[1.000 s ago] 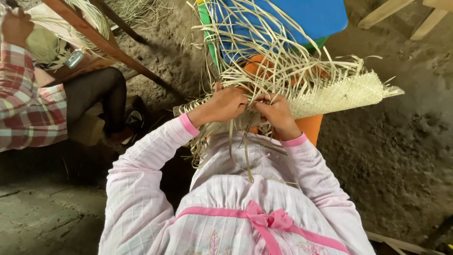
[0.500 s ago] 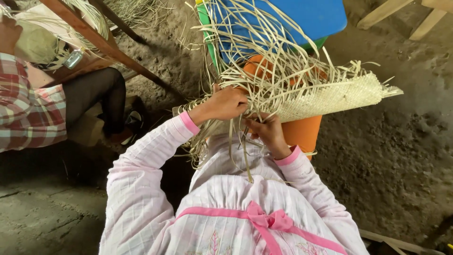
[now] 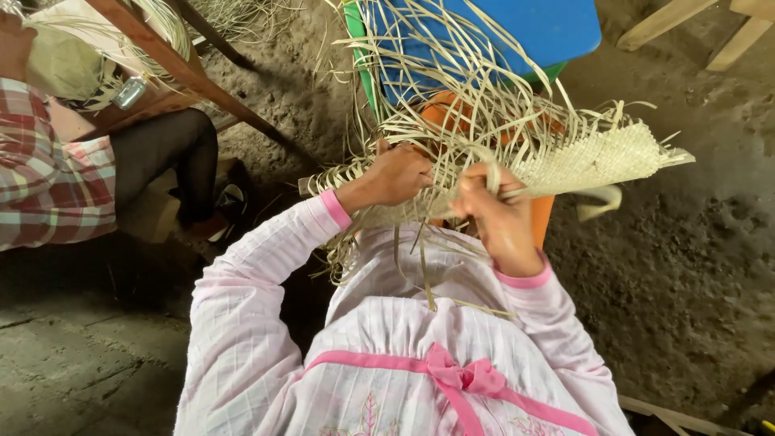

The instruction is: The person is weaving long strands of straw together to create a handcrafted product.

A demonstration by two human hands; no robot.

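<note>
1. Biggest thing first: the woven straw mat [image 3: 581,157] sits across the middle of the frame, its long axis running from the loose ends at centre-left out to the finished, tight-woven end at the right edge, tilting a bit upward as it goes right. It lies just above and beyond both hands, draped over an orange stool [image 3: 539,216] with a blue panel [image 3: 557,28] behind it at the top of the frame

2. Loose straw strips [image 3: 452,89] fan up and out from the unwoven part, mostly toward the top centre, and a few hang down over the pink-checked dress [image 3: 420,339] in the lower middle

3. The right hand [image 3: 494,211] is the nearer one to the woven end. Its fingers [image 3: 478,176] are curled closed, pinching a strip right at the mat's near edge, so the work lies up and to the right of them

4. The left hand [image 3: 395,173] is at centre-left, fingers folded shut into the tangle of strips, gripping the loose end of the weave. The two hands are close together, the right one a bit lower in the frame

5. Off at the upper left there's another person in a plaid sleeve [image 3: 44,186] beside a wooden frame [image 3: 186,77], well apart from the weaving
</note>
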